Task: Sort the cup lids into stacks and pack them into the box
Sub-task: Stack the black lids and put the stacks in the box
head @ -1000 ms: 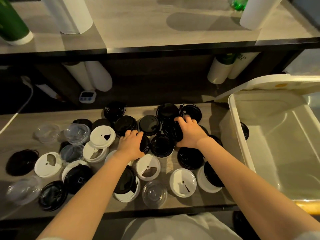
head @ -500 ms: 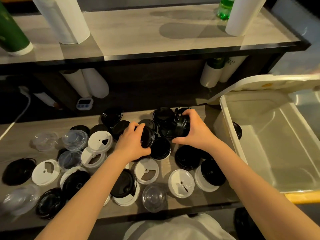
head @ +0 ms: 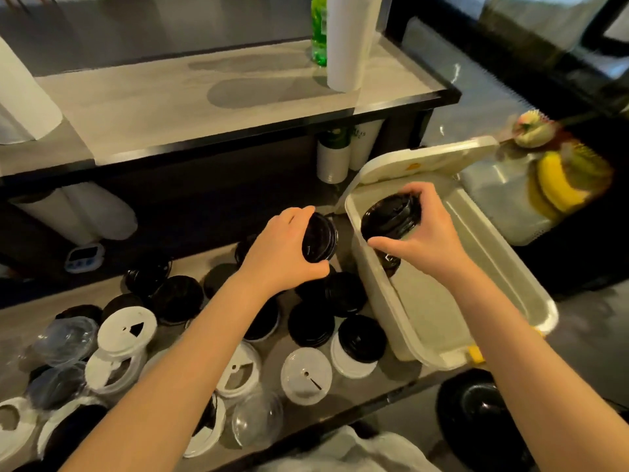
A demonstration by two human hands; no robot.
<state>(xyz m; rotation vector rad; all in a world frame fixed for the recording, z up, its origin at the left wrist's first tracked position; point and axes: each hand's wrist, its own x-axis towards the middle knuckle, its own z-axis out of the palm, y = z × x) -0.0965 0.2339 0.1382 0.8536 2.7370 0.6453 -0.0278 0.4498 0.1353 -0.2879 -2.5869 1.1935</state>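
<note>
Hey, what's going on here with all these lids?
A person is sorting cup lids. The left hand holds a small stack of black lids above the shelf, while the right hand holds another black stack over the open white box. Loose black lids, white lids and clear lids lie unsorted on the shelf.

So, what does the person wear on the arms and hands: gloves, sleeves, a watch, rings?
No gloves: the left hand and the right hand are bare. No watch or bracelet shows at the wrists, and no ring on the fingers that can be seen. Both forearms are uncovered down to the picture's edge, so no sleeve is in view. A white garment shows at the bottom.
</note>
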